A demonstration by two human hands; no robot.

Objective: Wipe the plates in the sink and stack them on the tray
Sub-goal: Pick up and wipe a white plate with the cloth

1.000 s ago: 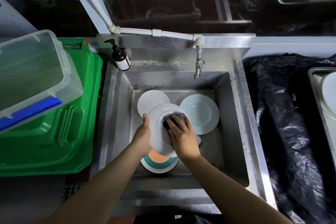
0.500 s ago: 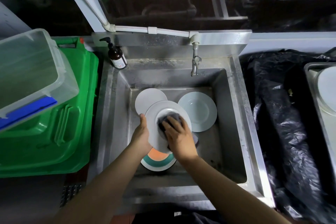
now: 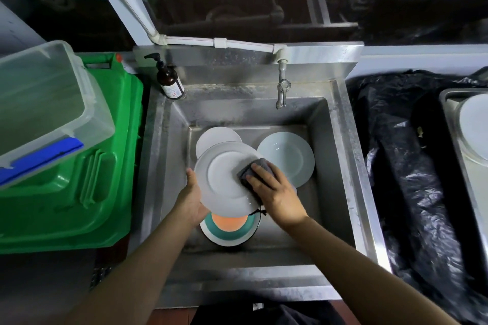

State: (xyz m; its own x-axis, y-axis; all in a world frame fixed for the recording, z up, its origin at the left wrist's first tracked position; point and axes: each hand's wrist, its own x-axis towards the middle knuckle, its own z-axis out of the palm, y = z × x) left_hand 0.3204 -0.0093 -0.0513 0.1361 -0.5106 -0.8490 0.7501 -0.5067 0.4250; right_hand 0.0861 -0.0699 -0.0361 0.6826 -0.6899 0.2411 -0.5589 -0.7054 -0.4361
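While the fingers of the right hand lie spread and slightly bent, a folded dark grey cloth is pressed by them against the right side of a round white plate. That plate is held tilted above the middle of the stainless steel sink, its left and lower rim cupped by the left hand; only the thumb is shown along the rim, and how the remaining fingers lie cannot be told, as they are hidden behind the plate. Three more plates are seen on the sink floor: a small white plate at the back left, a pale blue deep plate at the back right, and an orange-and-teal banded plate near the front edge. A metal tray bearing what appears to be a white plate is cut off at the far right, beyond crumpled black plastic sheeting.
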